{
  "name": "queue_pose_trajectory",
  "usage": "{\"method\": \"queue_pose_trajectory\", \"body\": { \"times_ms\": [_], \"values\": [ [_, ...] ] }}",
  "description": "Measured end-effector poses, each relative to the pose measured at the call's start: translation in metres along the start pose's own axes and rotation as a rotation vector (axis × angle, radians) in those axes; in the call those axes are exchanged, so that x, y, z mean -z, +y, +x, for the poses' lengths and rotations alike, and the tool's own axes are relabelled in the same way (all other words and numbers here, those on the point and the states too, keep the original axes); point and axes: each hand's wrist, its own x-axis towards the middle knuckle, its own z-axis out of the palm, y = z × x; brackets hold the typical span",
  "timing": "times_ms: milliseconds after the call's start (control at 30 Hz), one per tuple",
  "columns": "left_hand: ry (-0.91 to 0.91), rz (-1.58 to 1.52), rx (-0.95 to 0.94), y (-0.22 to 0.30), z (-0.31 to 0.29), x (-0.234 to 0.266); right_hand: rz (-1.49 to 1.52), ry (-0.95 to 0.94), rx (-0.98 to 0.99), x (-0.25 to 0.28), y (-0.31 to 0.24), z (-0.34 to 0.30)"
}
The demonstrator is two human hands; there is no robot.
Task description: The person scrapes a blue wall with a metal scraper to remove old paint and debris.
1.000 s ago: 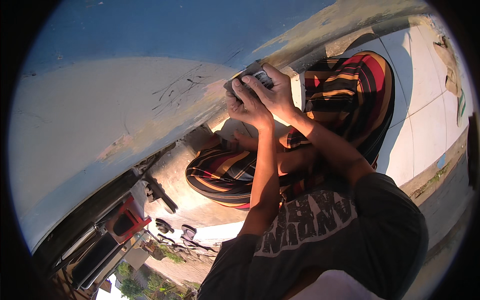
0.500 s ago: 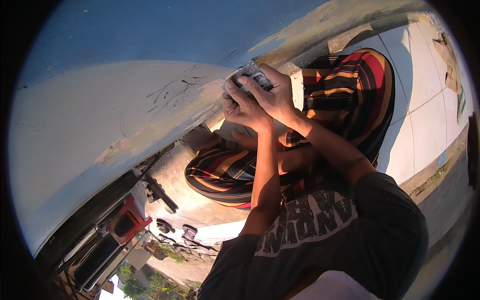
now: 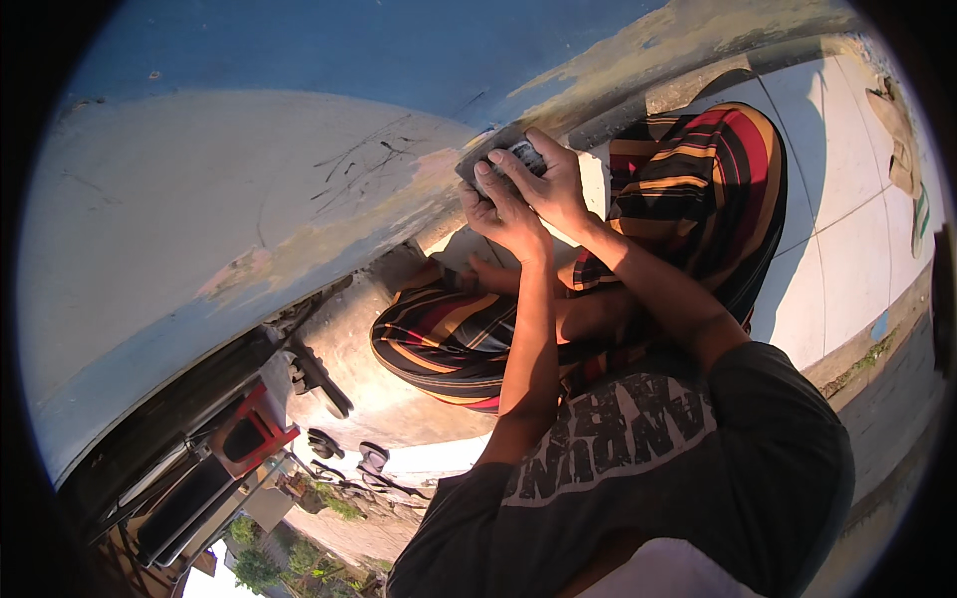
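A small, flat grey block [image 3: 480, 154] with a whitish patch on its face is gripped between both my hands. My left hand [image 3: 508, 221] is closed at its lower left part, with the thumb on the near face. My right hand [image 3: 558, 192] closes round its right side, its thumb lying beside the left one. The far side of the block is hidden. Behind it is the painted wall [image 3: 329, 214], blue and white with peeling patches; whether the block touches it I cannot tell.
My crossed legs in a striped cloth [image 3: 733, 189] take up the floor below my hands. White tiles [image 3: 852, 229] lie to the right. Sandals [image 3: 374, 458], a red-framed object [image 3: 257, 434] and plants [image 3: 299, 568] are at the lower left.
Both hands have shifted slightly right and down with the block. Its face has tilted and looks darker than before. My grip stays closed.
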Motion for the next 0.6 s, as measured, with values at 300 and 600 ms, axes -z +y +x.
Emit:
{"method": "queue_pose_trajectory", "body": {
  "times_ms": [300,600],
  "values": [
    [-0.041,-0.071,0.002,-0.008,0.004,0.005,-0.025,-0.001,0.043,0.002,-0.008,0.002],
    [-0.051,-0.103,0.037,-0.010,0.008,0.003,-0.013,0.055,0.078,-0.004,-0.006,0.004]
  ]
}}
